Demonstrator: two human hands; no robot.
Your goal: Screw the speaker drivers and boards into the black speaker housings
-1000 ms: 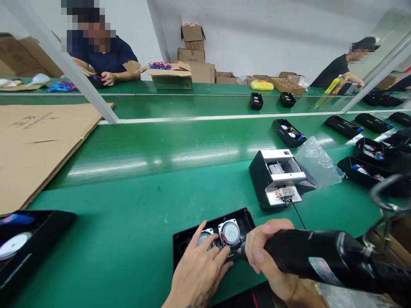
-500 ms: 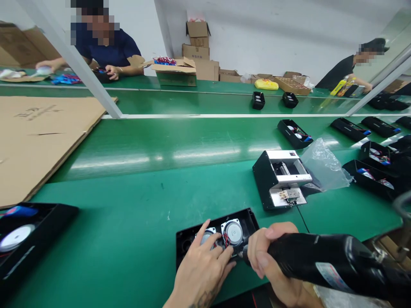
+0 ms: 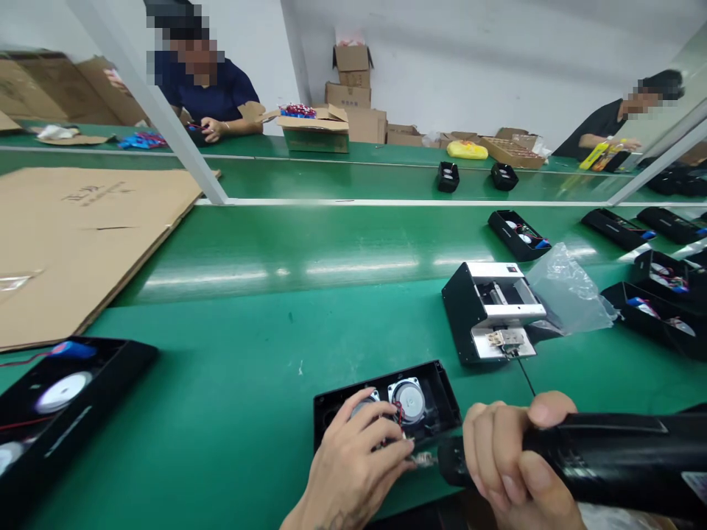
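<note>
A black speaker box lies open-side up on the green bench in front of me. Inside it are two round speakers, one in plain sight, the other partly under my fingers. My left hand grips the box's near side, its fingers bent over the edge and inside, near thin red wires. In my right hand is a black electric screwdriver, fingers wrapped around its front. Its blurred bit points left, close to my left fingertips; I cannot tell whether it touches anything.
A silver-and-black machine stands beyond the box, a clear plastic bag beside it. Another open speaker box sits at left, below flat cardboard. Several more black boxes are at right. Two people work across the bench.
My right hand and the screwdriver have moved right and slightly back, away from the box. My left hand stays on the box. The whole view has shifted slightly.
</note>
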